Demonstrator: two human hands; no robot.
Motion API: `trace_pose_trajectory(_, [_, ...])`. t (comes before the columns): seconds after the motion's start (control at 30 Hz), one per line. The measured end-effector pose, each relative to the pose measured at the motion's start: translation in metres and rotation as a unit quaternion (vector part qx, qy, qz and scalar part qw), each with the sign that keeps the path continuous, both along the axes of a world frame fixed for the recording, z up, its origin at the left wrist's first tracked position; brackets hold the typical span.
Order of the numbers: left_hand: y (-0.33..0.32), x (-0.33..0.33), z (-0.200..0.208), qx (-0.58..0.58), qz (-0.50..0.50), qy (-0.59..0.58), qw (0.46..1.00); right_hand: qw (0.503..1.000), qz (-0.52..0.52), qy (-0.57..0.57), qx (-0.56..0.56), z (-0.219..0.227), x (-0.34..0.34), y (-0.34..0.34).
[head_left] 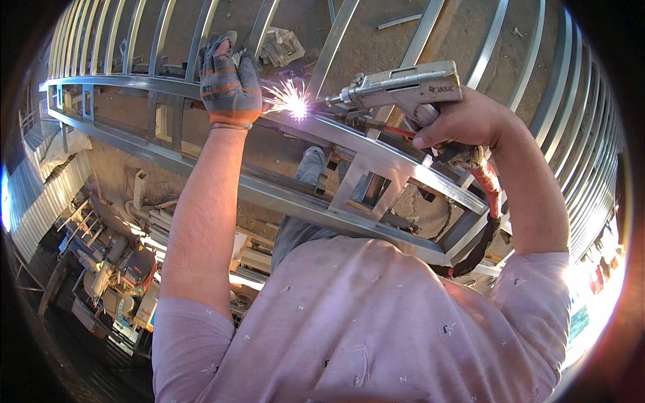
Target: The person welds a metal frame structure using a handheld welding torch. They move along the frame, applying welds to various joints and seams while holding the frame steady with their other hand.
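My right hand [463,121], bare, is wrapped round the grip of a pale grey welding gun [403,84]. The gun's nozzle points left at a metal rail [363,142], where a bright spray of sparks [295,101] bursts out. Just left of the sparks, my left hand [232,91] wears a grey glove with an orange cuff. It lies over the rail of the large metal frame, fingers stretched away from me and thumb apart. What is under its palm is hidden.
Many parallel square metal bars [336,43] run away from the rail. A red-wrapped cable [487,181] hangs from the gun past my right forearm. A nearer rail [289,199] crosses before my body. Tools and machinery [127,282] crowd the lower left; crumpled paper [281,47] lies beyond the rail.
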State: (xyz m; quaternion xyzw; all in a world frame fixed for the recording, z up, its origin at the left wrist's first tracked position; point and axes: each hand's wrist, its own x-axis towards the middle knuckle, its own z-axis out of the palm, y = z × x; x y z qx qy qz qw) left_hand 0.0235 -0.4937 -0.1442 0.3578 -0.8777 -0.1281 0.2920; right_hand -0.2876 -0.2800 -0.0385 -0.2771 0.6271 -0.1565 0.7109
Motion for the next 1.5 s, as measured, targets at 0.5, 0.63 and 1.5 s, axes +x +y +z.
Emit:
trace_pose_trajectory(0.5, [0.001,0.002,0.002,-0.012,-0.013,-0.043,0.999,1.0,0.011,-0.008,0.02,0.001,0.0,-0.003])
trace_pose_trajectory(0.63, [0.001,0.001,0.003,0.006,-0.007,-0.029,1.0,0.999,0.007,0.006,0.035,0.003,0.0,-0.004])
trace_pose_trajectory(1.5, [0.002,0.008,-0.006,0.041,0.024,-0.083,0.995,0.999,0.009,0.017,0.036,0.006,-0.005,0.002])
